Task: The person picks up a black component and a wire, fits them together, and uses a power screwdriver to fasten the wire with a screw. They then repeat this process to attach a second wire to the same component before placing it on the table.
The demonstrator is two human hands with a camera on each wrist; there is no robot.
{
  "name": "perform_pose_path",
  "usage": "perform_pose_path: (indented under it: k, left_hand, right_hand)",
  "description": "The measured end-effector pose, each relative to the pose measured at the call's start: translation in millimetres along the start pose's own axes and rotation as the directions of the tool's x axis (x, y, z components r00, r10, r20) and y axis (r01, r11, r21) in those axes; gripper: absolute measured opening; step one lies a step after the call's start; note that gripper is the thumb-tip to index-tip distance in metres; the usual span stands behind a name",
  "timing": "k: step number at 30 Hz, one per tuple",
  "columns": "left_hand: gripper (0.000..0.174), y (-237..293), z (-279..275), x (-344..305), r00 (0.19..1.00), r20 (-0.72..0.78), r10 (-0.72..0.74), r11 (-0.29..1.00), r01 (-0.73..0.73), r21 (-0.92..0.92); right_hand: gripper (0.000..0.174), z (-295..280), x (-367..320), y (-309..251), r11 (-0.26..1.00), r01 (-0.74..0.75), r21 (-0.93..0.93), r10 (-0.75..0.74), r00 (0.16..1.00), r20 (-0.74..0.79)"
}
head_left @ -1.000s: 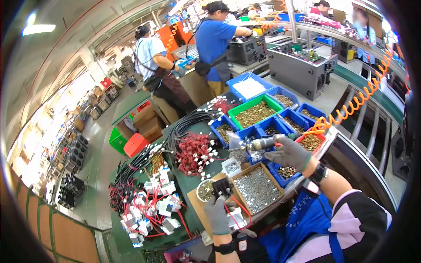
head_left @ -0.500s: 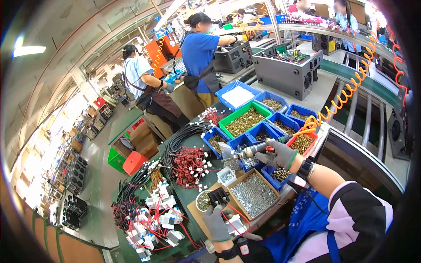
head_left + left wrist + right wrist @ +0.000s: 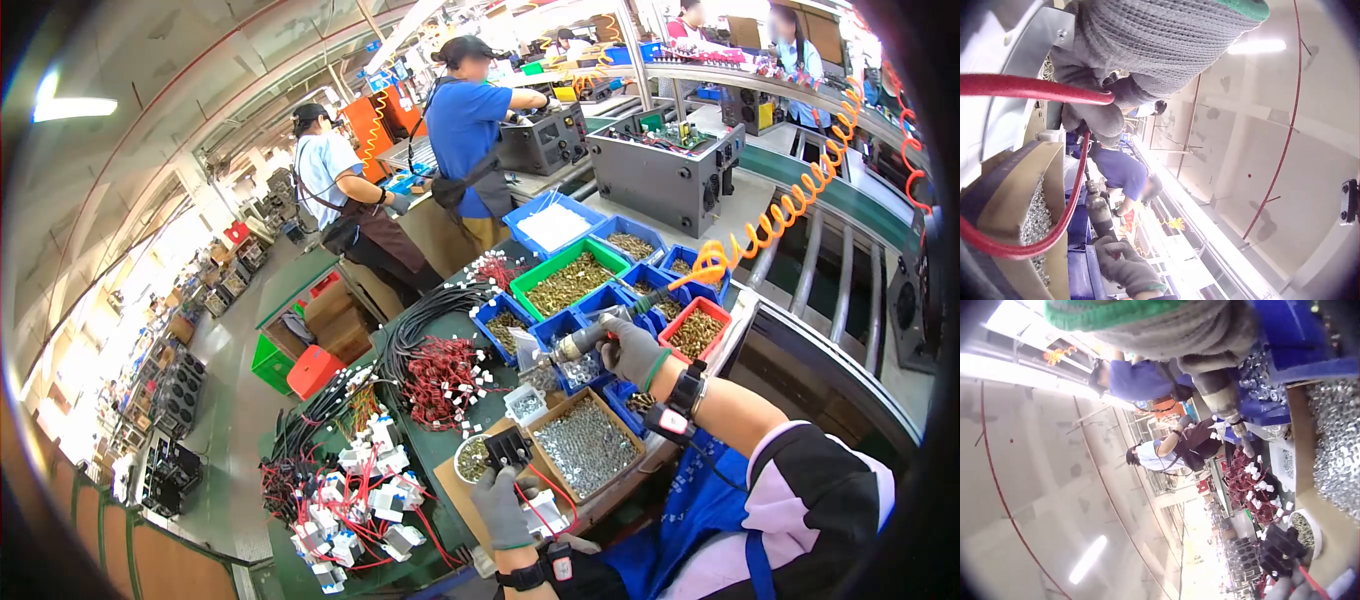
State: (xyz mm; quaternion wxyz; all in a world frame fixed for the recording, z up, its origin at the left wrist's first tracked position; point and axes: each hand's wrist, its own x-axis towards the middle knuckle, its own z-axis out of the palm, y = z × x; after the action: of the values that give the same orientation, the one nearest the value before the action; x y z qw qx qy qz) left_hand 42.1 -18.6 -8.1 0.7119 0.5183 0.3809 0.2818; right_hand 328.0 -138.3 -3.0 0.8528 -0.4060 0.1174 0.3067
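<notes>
In the head view my gloved left hand (image 3: 502, 505) pinches a black block (image 3: 508, 447) above the brown board. Red wires (image 3: 556, 478) run from it to a white-and-silver part (image 3: 545, 512) beside that hand. My gloved right hand (image 3: 635, 355) grips an air screwdriver (image 3: 578, 344), its nose angled down and left over the blue bins. The right wrist view shows the screwdriver's barrel (image 3: 1219, 394) coming out of the glove, its tip away from the block. A carton of small silver hardware (image 3: 588, 445) lies between the hands.
A white tub (image 3: 472, 462) of small hardware sits by the block. Green (image 3: 570, 283), blue and red bins (image 3: 697, 330) of brassy fasteners stand behind. Bundled red wires (image 3: 440, 380) and white parts lie left. An orange coiled hose (image 3: 790, 210) hangs at right; other people work beyond.
My right fingers, looser and more spread before, have closed round the screwdriver, and its nose has tipped further downward. The left hand keeps the block near the tub. The head view has shifted.
</notes>
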Motion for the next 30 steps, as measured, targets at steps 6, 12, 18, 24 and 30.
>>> perform_pose_path:
  k: [6, 12, 18, 24, 30]
  left_hand:
    - [0.024, -2, 1, 3, 1.000, 0.008, 0.002, 1.000, -0.002, -0.009]
    - [0.023, 7, 7, -5, 1.000, 0.012, -0.016, 0.999, 0.016, -0.042]
    - [0.020, 1, 5, 1, 1.000, 0.013, -0.008, 0.996, 0.009, -0.091]
    - [0.016, 4, 3, 3, 0.998, 0.029, -0.047, 0.996, 0.050, -0.077]
    - [0.013, 9, 6, 3, 0.997, 0.026, -0.066, 0.995, 0.068, -0.077]
  right_hand:
    - [0.018, 35, -91, -5, 0.772, 0.623, -0.129, -0.543, 0.750, 0.377]
    - [0.046, 73, -148, 14, 0.787, 0.600, 0.141, -0.573, 0.627, 0.527]
    - [0.035, 71, -146, 57, 0.755, 0.643, 0.130, -0.474, 0.398, 0.785]
    - [0.036, 74, -137, 72, 0.625, 0.777, 0.075, -0.449, 0.279, 0.849]
    - [0.036, 79, -130, 74, 0.511, 0.856, 0.082, -0.420, 0.166, 0.892]
